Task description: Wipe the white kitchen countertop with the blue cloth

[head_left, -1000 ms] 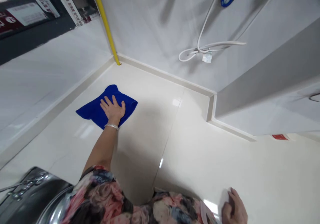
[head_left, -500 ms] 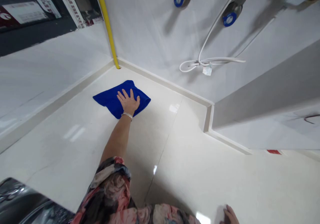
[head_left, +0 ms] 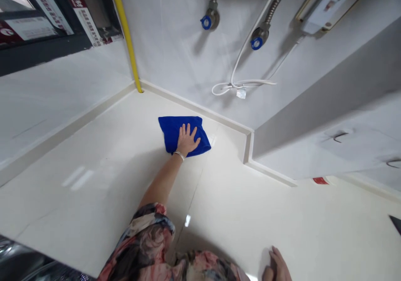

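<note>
A blue cloth (head_left: 171, 130) lies flat on the cream countertop (head_left: 94, 181) near the back wall. My left hand (head_left: 187, 140) presses down on it with fingers spread flat, a thin bracelet on the wrist. My right hand (head_left: 277, 267) rests on the countertop at the bottom edge of the picture, only its fingers showing, laid flat on the surface with nothing in them.
A yellow pipe (head_left: 125, 30) runs down into the back corner. Two blue-capped valves (head_left: 206, 21) and a coiled white cable (head_left: 238, 84) hang on the white wall. A grey cabinet side (head_left: 313, 105) juts out at right. A steel sink rim (head_left: 19, 264) shows bottom left.
My left hand has slid the blue cloth to the right along the back of the countertop, away from the yellow pipe. The right hand stays on the counter.
</note>
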A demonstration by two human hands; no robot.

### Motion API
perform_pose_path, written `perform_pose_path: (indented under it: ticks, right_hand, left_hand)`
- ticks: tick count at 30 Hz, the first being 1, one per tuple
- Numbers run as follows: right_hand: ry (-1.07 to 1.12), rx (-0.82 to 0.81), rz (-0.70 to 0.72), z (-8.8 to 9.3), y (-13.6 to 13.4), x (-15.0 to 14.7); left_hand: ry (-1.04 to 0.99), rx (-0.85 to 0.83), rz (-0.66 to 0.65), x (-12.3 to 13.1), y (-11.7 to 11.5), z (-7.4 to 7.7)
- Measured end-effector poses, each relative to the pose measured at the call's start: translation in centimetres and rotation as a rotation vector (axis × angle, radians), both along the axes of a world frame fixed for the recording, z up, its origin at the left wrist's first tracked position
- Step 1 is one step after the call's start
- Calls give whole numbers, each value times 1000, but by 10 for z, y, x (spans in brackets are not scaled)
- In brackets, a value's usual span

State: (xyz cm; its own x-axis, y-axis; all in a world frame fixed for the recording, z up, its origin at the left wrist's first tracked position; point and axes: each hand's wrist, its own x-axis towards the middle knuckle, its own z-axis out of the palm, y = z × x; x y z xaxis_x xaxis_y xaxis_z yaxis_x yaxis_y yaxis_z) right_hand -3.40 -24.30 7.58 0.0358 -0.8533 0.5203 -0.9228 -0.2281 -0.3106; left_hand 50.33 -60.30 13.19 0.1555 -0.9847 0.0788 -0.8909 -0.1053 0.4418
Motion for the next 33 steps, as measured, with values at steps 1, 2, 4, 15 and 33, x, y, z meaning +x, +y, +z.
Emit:
perform_pose_path:
  ticks: [1,2,4,15,33]
  right_hand:
    - [2,12,7,-2,1,0]
    - [6,23,11,-3,3,0]
    - [10,34,0,-6,6,2]
    - [-65,56,-126,-6,8,23]
    - [-110,15,-123,0,7,27]
  left_hand:
    - [1,-8,-32,-9,5,-1]
    - [0,-16,-63,-17,10,-1]
    - [-10,-18,-117,-33,21,-1]
    - [-77,-32,-324,-96,92,-2]
    - [-181,-108,-543,-86,288,-4]
